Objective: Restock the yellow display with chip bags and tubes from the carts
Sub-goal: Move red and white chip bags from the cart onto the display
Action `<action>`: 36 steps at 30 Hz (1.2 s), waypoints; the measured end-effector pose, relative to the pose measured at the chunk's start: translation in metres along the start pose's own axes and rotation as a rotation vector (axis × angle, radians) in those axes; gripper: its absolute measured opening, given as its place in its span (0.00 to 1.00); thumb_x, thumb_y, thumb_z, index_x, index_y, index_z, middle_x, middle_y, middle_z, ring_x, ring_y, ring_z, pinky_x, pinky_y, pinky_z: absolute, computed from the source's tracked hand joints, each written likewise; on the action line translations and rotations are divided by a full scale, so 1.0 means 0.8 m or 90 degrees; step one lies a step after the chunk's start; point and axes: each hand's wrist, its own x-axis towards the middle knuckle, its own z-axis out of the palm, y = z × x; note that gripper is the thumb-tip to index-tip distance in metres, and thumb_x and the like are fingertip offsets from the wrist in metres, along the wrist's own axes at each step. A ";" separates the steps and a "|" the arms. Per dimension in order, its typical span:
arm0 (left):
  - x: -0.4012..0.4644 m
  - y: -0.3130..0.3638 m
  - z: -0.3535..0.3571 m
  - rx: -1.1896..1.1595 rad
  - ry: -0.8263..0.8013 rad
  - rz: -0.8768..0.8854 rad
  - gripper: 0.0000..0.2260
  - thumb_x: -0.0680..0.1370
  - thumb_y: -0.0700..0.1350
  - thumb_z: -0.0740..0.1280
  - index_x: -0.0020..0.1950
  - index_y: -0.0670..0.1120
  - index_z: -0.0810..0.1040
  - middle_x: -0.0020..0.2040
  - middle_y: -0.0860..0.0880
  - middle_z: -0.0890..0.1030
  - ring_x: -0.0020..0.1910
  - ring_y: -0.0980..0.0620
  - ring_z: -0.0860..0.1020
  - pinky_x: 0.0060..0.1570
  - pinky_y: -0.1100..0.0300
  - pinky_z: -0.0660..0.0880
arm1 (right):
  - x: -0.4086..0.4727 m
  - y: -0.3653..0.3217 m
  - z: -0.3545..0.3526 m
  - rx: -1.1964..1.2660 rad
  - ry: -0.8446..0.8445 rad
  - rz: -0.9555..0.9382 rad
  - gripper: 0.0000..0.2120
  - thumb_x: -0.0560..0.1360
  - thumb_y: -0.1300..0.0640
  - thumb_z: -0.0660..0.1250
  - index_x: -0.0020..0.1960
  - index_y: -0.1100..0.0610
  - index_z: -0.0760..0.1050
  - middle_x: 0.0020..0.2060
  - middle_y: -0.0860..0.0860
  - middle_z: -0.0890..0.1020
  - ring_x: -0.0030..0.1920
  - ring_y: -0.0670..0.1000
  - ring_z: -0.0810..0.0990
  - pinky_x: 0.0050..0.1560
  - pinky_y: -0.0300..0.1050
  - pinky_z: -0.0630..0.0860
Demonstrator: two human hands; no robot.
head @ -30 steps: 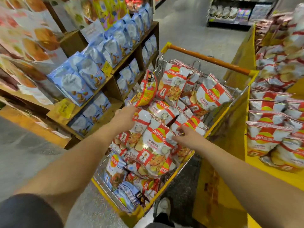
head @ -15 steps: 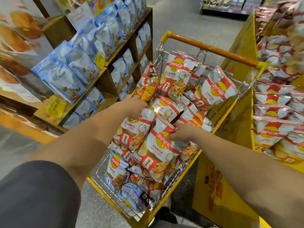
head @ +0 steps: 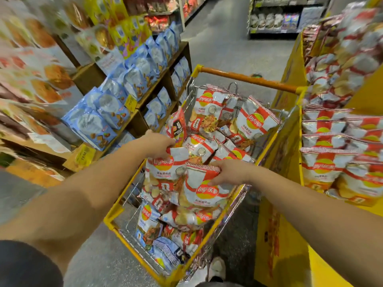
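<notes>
A wire cart (head: 213, 222) with a yellow frame and orange handle stands in front of me, full of red-and-white chip bags. My left hand (head: 158, 142) grips the top edge of one chip bag (head: 165, 166) on the cart's left side. My right hand (head: 227, 172) pinches the top seam of a second chip bag (head: 204, 189) nearer the cart's middle. Both bags hang lifted slightly above the pile. The yellow display (head: 290, 83) stands at the right, its shelves stacked with the same red-and-white bags (head: 325, 164).
A wooden shelf unit (head: 145, 98) with blue snack bags (head: 97, 123) lines the left side, close to the cart. Grey floor runs between shelf and display toward a far shelving unit (head: 275, 19). My shoe (head: 216, 268) shows beneath the cart's near corner.
Both hands have closed on bag tops and raised the two bags out of the pile. The view has tilted upward, showing more of the aisle.
</notes>
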 end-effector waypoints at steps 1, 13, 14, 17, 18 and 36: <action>-0.009 0.013 -0.019 0.010 0.017 -0.002 0.13 0.77 0.57 0.67 0.55 0.51 0.69 0.43 0.50 0.77 0.46 0.46 0.75 0.58 0.48 0.65 | -0.015 0.001 -0.015 -0.034 0.005 -0.020 0.32 0.70 0.39 0.72 0.70 0.48 0.68 0.63 0.46 0.77 0.57 0.50 0.75 0.57 0.44 0.72; -0.042 0.258 -0.248 -0.090 0.363 0.159 0.19 0.75 0.55 0.69 0.63 0.50 0.72 0.56 0.47 0.77 0.57 0.45 0.73 0.54 0.50 0.74 | -0.246 0.106 -0.169 -0.059 0.211 -0.087 0.27 0.69 0.43 0.75 0.66 0.41 0.73 0.66 0.44 0.66 0.63 0.49 0.72 0.64 0.43 0.70; -0.038 0.279 -0.255 -0.101 0.387 0.175 0.18 0.75 0.54 0.69 0.61 0.50 0.72 0.56 0.48 0.77 0.57 0.46 0.73 0.53 0.50 0.74 | -0.264 0.124 -0.171 -0.045 0.235 -0.076 0.27 0.69 0.43 0.75 0.66 0.42 0.73 0.64 0.43 0.67 0.61 0.49 0.73 0.63 0.43 0.70; -0.023 0.349 -0.275 -0.120 0.443 0.207 0.17 0.73 0.55 0.70 0.59 0.51 0.73 0.55 0.48 0.78 0.56 0.45 0.74 0.53 0.48 0.74 | -0.324 0.180 -0.166 0.000 0.297 -0.063 0.27 0.70 0.46 0.75 0.67 0.45 0.73 0.63 0.44 0.71 0.60 0.47 0.73 0.61 0.42 0.71; -0.019 0.375 -0.279 -0.127 0.446 0.204 0.17 0.72 0.55 0.70 0.58 0.51 0.74 0.55 0.48 0.78 0.56 0.45 0.74 0.53 0.48 0.75 | -0.342 0.199 -0.161 0.004 0.311 -0.048 0.27 0.70 0.46 0.75 0.67 0.45 0.73 0.63 0.43 0.71 0.61 0.46 0.72 0.60 0.42 0.71; 0.046 0.602 -0.233 -0.146 0.256 0.311 0.16 0.76 0.61 0.65 0.52 0.50 0.73 0.48 0.50 0.77 0.50 0.47 0.77 0.39 0.56 0.70 | -0.438 0.389 -0.104 0.068 0.231 0.186 0.25 0.70 0.46 0.75 0.65 0.45 0.74 0.59 0.40 0.77 0.55 0.46 0.77 0.56 0.42 0.75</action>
